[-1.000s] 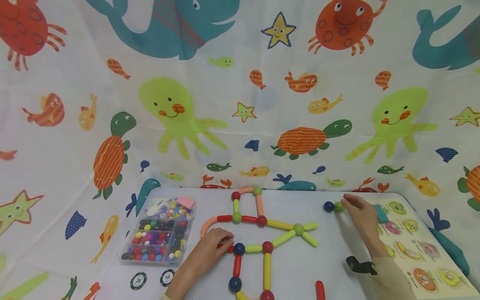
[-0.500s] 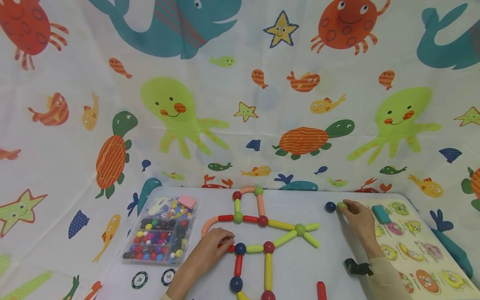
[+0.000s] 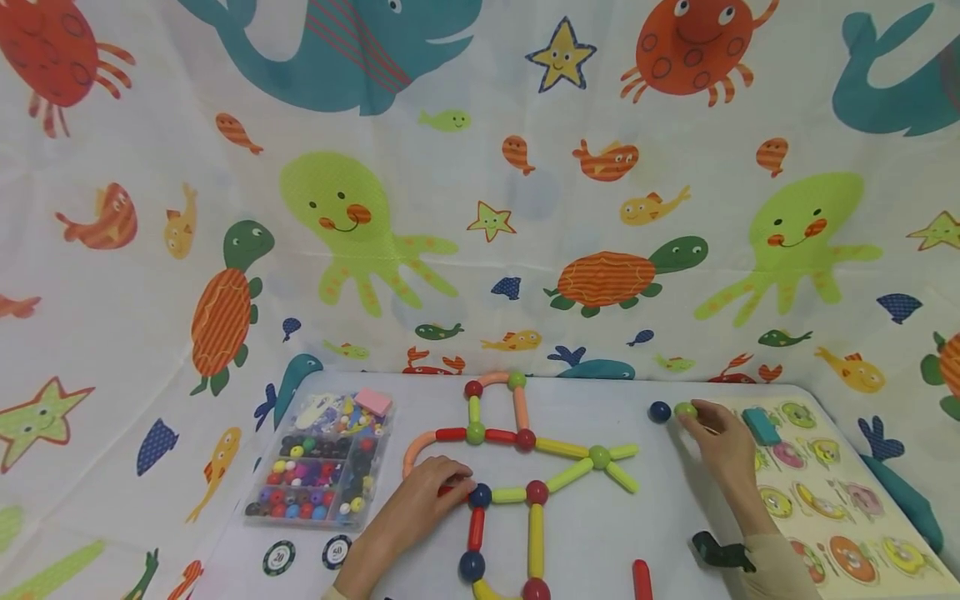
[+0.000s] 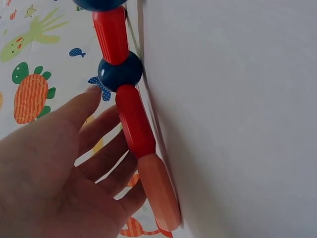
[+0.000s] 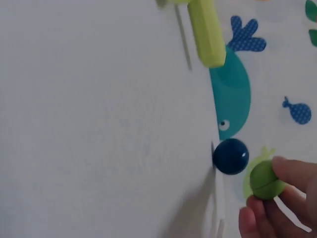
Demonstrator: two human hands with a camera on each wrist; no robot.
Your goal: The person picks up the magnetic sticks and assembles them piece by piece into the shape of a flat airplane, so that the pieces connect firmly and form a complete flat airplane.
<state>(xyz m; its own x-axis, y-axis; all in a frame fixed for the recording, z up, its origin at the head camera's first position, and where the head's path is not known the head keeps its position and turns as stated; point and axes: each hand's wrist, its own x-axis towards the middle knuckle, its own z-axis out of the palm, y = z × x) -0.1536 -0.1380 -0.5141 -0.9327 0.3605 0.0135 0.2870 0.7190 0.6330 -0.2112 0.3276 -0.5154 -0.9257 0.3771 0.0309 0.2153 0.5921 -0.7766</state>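
A flat figure of magnetic rods and balls [image 3: 525, 454] lies on the white table [image 3: 600, 533]. My left hand [image 3: 450, 487] rests on its left side, fingers relaxed and touching a red rod [image 4: 133, 119] next to a dark blue ball [image 4: 120, 72]; a salmon rod [image 4: 158, 191] joins on behind it. At the far right my right hand [image 3: 705, 421] pinches a loose green ball [image 3: 685, 410] between thumb and fingertips [image 5: 292, 171]. A loose dark blue ball [image 3: 659, 411] lies just left of the green ball [image 5: 266, 180].
A clear box of beads [image 3: 322, 467] stands left of the figure, with two poker chips [image 3: 277, 558] in front. A wooden puzzle board [image 3: 825, 492] with a teal block [image 3: 761, 425] fills the right edge. A loose red rod [image 3: 640, 579] lies near the front. Sea-animal fabric hangs behind.
My right hand's fingers have drawn in around the green ball and now pinch it. The left hand has hardly moved on the red rod.
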